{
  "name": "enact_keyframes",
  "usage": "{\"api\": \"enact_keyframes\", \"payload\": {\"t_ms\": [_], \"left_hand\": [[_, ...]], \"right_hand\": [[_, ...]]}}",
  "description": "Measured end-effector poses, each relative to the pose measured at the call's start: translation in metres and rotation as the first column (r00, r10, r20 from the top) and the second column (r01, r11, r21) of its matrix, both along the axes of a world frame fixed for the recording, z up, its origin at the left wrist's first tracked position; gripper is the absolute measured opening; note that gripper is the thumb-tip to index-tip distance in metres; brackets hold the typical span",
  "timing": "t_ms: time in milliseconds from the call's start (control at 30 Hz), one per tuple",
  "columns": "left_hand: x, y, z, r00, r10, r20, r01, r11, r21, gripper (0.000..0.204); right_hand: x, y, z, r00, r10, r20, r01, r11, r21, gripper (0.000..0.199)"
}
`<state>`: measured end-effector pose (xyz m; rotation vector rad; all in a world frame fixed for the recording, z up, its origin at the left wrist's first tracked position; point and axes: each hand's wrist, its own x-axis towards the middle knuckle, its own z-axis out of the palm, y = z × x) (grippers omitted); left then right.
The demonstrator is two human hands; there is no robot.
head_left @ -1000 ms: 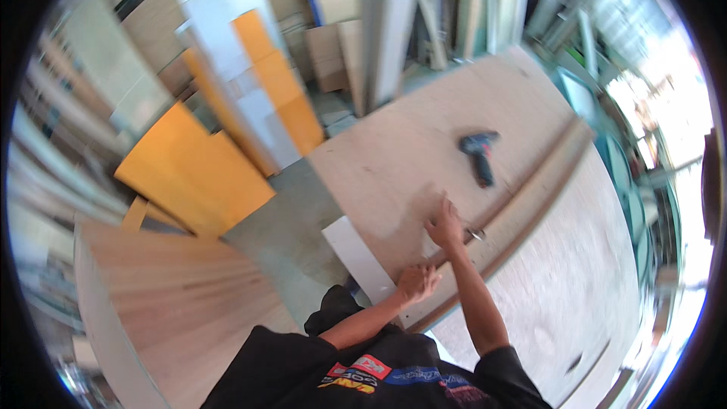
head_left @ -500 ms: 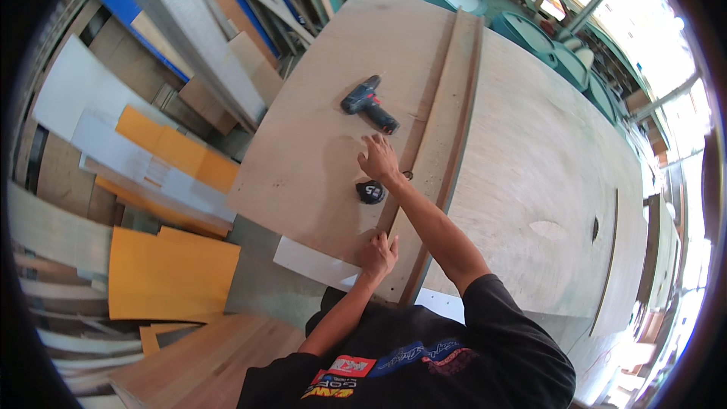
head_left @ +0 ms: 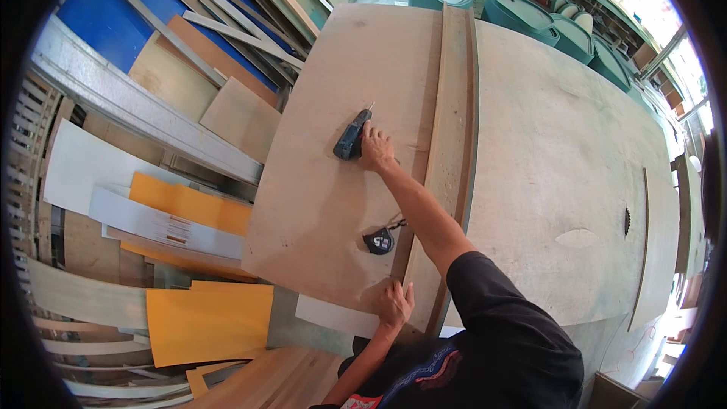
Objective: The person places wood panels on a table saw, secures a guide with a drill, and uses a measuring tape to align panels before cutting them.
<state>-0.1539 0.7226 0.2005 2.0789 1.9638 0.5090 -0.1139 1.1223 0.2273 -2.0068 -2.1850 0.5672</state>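
My right hand [head_left: 376, 148] is closed round the handle of a dark cordless drill [head_left: 350, 138], which lies on its side on a large plywood sheet [head_left: 326, 204]. The drill's thin bit points away from me. At the near edge, my left hand [head_left: 395, 305] grips the left edge of a long wooden channel [head_left: 453, 117] with raised sides. Some of its fingers are hidden. Between my hands sits a black tape measure [head_left: 379, 241] with a short dark strap, close to the channel's left side.
A toothed saw blade [head_left: 627, 221] shows through a slot right of the channel. Green bins [head_left: 517, 15] stand beyond the far edge. Yellow panels [head_left: 208, 322], white boards and a metal beam [head_left: 144, 98] crowd the left. Timber strips lean at the far left.
My right hand has reached forward from beside the tape measure and closed on the drill, which has turned. My left hand stays at the channel's near end. The view has shifted.
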Motion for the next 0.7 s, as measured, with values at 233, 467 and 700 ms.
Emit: {"api": "enact_keyframes", "payload": {"t_ms": [233, 467, 700], "left_hand": [[0.001, -0.004, -0.009, 0.999, 0.026, -0.026, -0.024, 0.997, 0.07, 0.037], [0.001, -0.006, -0.027, 0.998, 0.039, 0.057, -0.036, 0.998, -0.046, 0.036], [0.002, -0.001, -0.018, 1.0, 0.016, 0.009, -0.015, 0.998, -0.056, 0.035]], "right_hand": [[0.008, -0.021, 0.056, 0.988, 0.014, -0.154, -0.025, 0.997, -0.07, 0.1], [0.099, -0.186, 0.147, 0.455, -0.14, -0.879, 0.19, 0.98, -0.058, 0.049], [0.176, -0.313, 0.155, 0.755, -0.399, -0.52, 0.439, 0.897, -0.051, 0.031]]}}
